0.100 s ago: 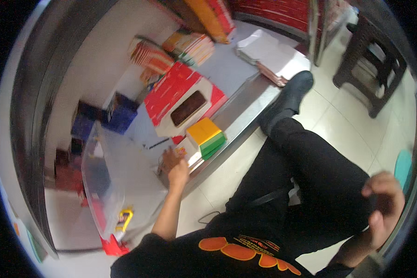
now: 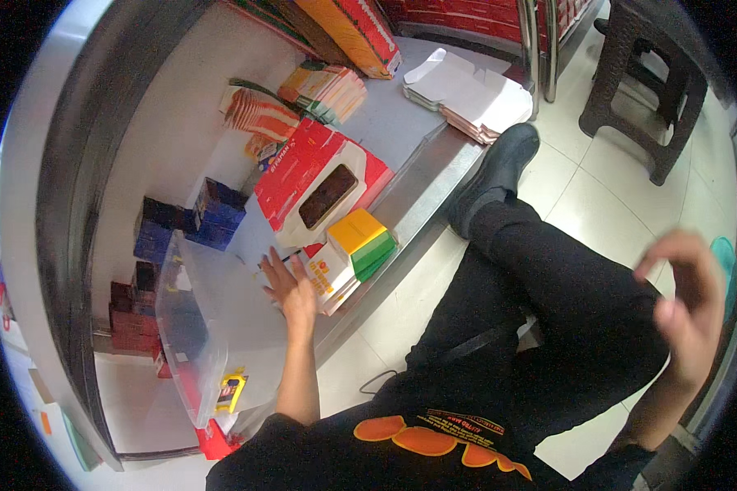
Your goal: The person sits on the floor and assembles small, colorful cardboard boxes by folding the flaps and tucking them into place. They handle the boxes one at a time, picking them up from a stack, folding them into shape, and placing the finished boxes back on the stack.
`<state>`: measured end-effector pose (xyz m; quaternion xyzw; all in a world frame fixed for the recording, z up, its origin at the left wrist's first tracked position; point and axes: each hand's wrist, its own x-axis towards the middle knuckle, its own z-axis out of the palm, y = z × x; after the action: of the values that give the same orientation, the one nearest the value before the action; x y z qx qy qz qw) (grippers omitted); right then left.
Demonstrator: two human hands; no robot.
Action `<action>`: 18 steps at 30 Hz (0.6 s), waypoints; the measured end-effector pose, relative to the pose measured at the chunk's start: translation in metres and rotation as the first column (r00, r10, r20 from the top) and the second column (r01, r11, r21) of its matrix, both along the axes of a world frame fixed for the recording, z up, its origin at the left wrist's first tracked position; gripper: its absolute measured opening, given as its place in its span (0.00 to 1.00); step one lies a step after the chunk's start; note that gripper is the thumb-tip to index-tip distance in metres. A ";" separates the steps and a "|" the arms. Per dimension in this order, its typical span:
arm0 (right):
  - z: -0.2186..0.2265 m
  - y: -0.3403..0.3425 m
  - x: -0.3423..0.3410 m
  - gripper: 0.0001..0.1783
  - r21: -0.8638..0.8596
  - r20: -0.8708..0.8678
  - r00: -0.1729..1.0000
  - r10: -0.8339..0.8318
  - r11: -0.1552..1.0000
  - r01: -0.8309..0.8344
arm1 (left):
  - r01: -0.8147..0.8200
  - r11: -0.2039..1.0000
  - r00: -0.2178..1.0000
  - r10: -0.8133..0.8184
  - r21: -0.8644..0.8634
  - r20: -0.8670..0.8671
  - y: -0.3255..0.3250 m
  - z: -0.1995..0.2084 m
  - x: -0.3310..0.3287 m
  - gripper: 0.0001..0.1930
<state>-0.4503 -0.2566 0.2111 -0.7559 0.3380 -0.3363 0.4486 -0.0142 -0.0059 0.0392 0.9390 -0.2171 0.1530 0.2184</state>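
Note:
My left hand (image 2: 293,290) is open over the grey tabletop, fingers spread, beside a small stack of flat white-and-orange cartons (image 2: 329,274). Whether its edge touches that stack, I cannot tell. Against the stack lies a folded yellow-and-green carton (image 2: 367,243). Just beyond is a larger red-and-white carton (image 2: 291,176) with a dark, window-shaped panel. Out to the right, above the floor by my knee, my right hand (image 2: 688,307) is raised with nothing visible in it. Its fingers are curved and apart from the thumb.
A clear plastic bin (image 2: 213,344) stands left of my left arm, a yellow packet (image 2: 231,393) by its near end. Blue boxes (image 2: 219,209) sit behind it. Flattened white cartons (image 2: 475,94) are stacked at the table's far end. A dark plastic stool (image 2: 594,123) is far right.
My left hand has shifted slightly left, away from the carton stack, and its fingers show more spread. My right hand has risen a little. The whole view has moved slightly.

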 end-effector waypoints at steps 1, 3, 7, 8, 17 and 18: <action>-0.006 -0.011 0.003 0.25 -0.009 0.093 0.995 0.023 1.000 -0.022 | 0.052 0.997 0.993 -0.045 -0.054 0.110 -0.005 0.014 -0.010 0.31; -0.004 -0.045 0.015 0.19 -0.016 0.152 0.988 0.013 1.000 -0.010 | 0.267 0.938 0.938 -0.199 -0.223 0.285 -0.046 0.050 -0.024 0.29; -0.019 -0.111 0.027 0.14 -0.107 0.168 0.984 0.055 0.994 -0.037 | 0.467 0.757 0.808 -0.575 -0.458 -0.126 -0.191 0.063 -0.063 0.28; -0.025 -0.126 0.035 0.15 -0.142 0.212 0.973 0.087 0.988 -0.057 | 0.603 0.733 0.780 -0.625 -0.315 0.037 -0.234 0.061 -0.068 0.30; -0.262 -0.172 0.081 0.18 -0.148 -0.314 0.808 -0.498 0.867 0.477 | 0.687 0.582 0.666 -0.744 0.434 -0.056 -0.460 -0.053 -0.098 0.48; -0.278 -0.180 0.078 0.19 -0.208 -0.384 0.786 -0.484 0.875 0.437 | 0.658 0.630 0.724 -0.679 0.413 -0.117 -0.472 -0.066 -0.093 0.48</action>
<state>-0.3726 -0.4370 -0.0673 -0.7281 0.5827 -0.2806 0.2271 -0.1076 -0.4778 -0.0264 0.8110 -0.5825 0.0332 0.0432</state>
